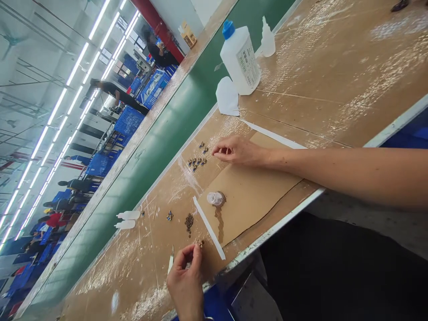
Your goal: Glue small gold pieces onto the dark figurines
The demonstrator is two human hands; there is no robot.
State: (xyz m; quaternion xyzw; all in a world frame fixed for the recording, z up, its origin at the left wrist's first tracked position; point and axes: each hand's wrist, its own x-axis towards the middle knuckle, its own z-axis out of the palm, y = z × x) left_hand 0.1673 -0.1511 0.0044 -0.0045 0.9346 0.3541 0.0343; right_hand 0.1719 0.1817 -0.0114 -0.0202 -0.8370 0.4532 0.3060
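Observation:
My left hand (186, 278) is at the near edge of the workbench, fingers pinched together around a thin white tool (171, 261) and a tiny part I cannot make out. My right hand (236, 150) reaches across a brown cardboard sheet (254, 196), fingers curled in a pinch beside a group of several small blue-and-gold parts (197, 159). Whether it holds one is unclear. A small pile of dark brown parts (189, 220) and a small clear cap (216, 198) lie between my hands.
A large white bottle with a blue cap (240, 58) and a small dropper bottle (268, 40) stand at the far side. Two small white tubes (127, 220) lie left. A green conveyor belt (160, 147) runs alongside; other people work by blue crates beyond.

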